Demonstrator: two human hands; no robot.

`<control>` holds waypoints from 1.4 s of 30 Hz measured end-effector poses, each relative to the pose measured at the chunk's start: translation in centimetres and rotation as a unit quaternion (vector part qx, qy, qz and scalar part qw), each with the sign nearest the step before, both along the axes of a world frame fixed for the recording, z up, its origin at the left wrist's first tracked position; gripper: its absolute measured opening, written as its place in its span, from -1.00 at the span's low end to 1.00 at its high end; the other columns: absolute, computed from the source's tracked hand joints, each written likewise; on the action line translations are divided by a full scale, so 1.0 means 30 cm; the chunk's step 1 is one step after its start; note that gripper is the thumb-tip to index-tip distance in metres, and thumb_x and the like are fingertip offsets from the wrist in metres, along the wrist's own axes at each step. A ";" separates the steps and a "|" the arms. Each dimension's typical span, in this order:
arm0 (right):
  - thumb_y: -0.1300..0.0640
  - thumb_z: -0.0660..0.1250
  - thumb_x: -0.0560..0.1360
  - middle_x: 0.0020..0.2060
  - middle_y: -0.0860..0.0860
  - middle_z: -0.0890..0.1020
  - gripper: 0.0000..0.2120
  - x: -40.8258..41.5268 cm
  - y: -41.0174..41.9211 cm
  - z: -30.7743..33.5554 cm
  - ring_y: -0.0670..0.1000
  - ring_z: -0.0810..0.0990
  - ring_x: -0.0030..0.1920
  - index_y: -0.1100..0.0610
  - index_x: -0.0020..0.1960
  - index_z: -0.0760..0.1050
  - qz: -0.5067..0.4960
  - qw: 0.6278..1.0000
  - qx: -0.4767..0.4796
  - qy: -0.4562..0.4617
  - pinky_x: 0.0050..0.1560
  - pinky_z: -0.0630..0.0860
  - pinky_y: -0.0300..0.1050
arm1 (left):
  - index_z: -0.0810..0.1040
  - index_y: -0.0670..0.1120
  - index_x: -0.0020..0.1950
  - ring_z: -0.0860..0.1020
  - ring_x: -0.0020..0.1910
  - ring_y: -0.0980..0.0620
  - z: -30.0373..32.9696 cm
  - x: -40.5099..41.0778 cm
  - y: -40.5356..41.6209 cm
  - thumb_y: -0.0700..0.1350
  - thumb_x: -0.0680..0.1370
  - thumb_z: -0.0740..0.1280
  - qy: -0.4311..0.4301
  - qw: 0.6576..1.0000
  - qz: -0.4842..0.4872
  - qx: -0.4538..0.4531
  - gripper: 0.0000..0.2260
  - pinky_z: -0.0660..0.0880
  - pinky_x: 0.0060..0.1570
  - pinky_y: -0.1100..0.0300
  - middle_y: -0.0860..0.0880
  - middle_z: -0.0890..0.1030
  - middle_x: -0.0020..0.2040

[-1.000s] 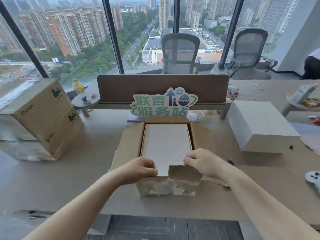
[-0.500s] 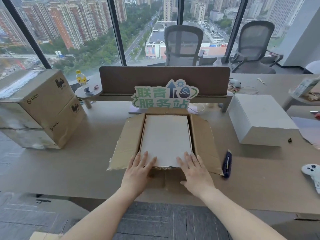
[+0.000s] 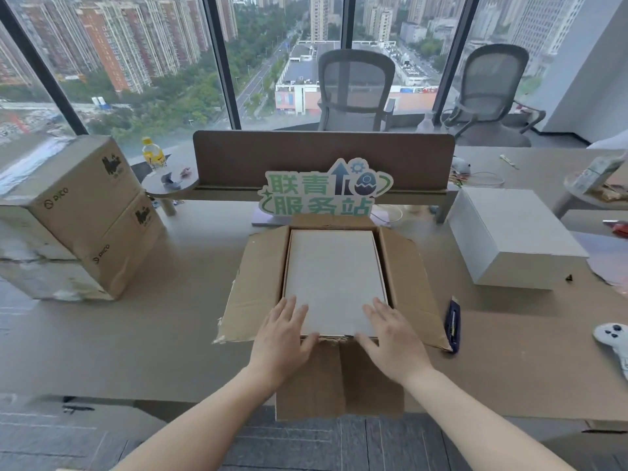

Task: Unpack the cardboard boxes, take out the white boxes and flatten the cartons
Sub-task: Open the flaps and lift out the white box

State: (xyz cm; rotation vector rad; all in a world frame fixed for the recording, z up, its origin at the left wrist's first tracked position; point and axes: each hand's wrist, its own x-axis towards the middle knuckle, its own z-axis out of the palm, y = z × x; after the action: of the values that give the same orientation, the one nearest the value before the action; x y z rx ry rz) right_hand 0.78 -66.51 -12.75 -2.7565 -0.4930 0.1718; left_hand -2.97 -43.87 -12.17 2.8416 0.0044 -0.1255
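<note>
White box (image 3: 334,280) lies flat inside the open carton (image 3: 261,283) at the middle of the tabletop (image 3: 136,334), its near edge under both hands. Left hand (image 3: 283,338) and right hand (image 3: 394,338) rest apart on its near corners, fingers straight and spread, gripping nothing. The carton's flaps are folded outward, the near one hanging over the tabletop edge. A blue knife (image 3: 453,322) lies just right of the carton; a second white box (image 3: 509,236) sits farther right, and two stacked sealed cartons (image 3: 73,215) stand well to the left.
</note>
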 end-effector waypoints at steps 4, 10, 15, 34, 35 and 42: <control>-0.07 0.18 0.62 0.56 0.05 0.18 -0.41 0.101 0.069 0.076 0.06 0.12 0.55 0.12 0.57 0.14 -0.101 0.987 0.095 0.077 0.47 0.16 0.00 | 0.22 -0.12 0.53 0.26 0.47 -0.12 0.074 0.104 -0.020 0.05 0.64 0.18 0.042 0.994 0.052 -0.084 -0.49 0.29 0.36 0.02 -0.11 0.26 0.53; -0.05 0.24 0.54 0.36 0.17 0.42 -0.45 0.221 0.120 0.106 0.20 0.45 0.31 0.17 0.44 0.25 -0.198 0.961 0.047 0.189 0.18 0.42 -0.02 | 0.31 -0.20 0.36 0.34 0.34 -0.27 0.058 0.215 -0.044 -0.01 0.57 0.19 0.125 0.975 0.143 -0.113 -0.57 0.36 0.30 -0.08 -0.29 0.33 0.38; -0.09 0.25 0.53 0.39 0.18 0.41 -0.24 0.251 0.125 0.107 0.22 0.45 0.31 0.23 0.56 -0.01 -0.241 0.945 0.039 0.218 0.17 0.45 0.00 | 0.24 -0.20 0.41 0.31 0.34 -0.23 0.044 0.261 -0.080 -0.06 0.54 0.20 0.118 0.957 0.213 -0.157 -0.53 0.33 0.28 -0.03 -0.23 0.32 0.36; 0.02 0.23 0.50 0.11 0.12 0.57 -0.60 0.362 0.099 0.085 0.17 0.55 0.07 0.19 0.27 0.44 -0.309 0.904 0.137 0.261 0.02 0.47 -0.06 | 0.48 -0.24 0.21 0.56 -0.14 -0.13 0.045 0.384 -0.003 0.07 0.50 0.28 0.128 0.911 0.310 -0.239 -0.56 0.34 -0.34 0.15 -0.11 0.60 -0.06; 0.08 0.22 0.50 0.02 0.11 0.57 -0.70 0.364 0.091 0.082 0.15 0.55 -0.03 0.20 0.17 0.48 -0.308 0.907 0.144 0.249 -0.06 0.47 -0.09 | 0.52 -0.23 0.16 0.52 -0.23 -0.09 0.046 0.380 -0.001 0.06 0.50 0.28 0.121 0.912 0.311 -0.239 -0.60 0.28 -0.41 0.17 -0.09 0.56 -0.16; 0.23 0.24 0.41 -0.14 0.15 0.63 -0.86 0.369 0.060 0.064 0.20 0.59 -0.14 0.24 -0.09 0.54 -0.316 0.891 0.252 0.209 -0.24 0.37 -0.11 | 0.54 -0.15 0.00 0.56 -0.10 -0.12 0.055 0.371 0.008 0.01 0.52 0.29 0.077 0.928 0.291 -0.219 -0.76 0.36 -0.28 0.13 -0.09 0.61 -0.09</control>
State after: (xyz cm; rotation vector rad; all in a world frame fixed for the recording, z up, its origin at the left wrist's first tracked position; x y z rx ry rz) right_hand 11.84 -64.71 -10.83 -2.1347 0.4236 0.3947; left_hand 8.15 -43.62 -10.51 2.2635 0.7477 -0.1907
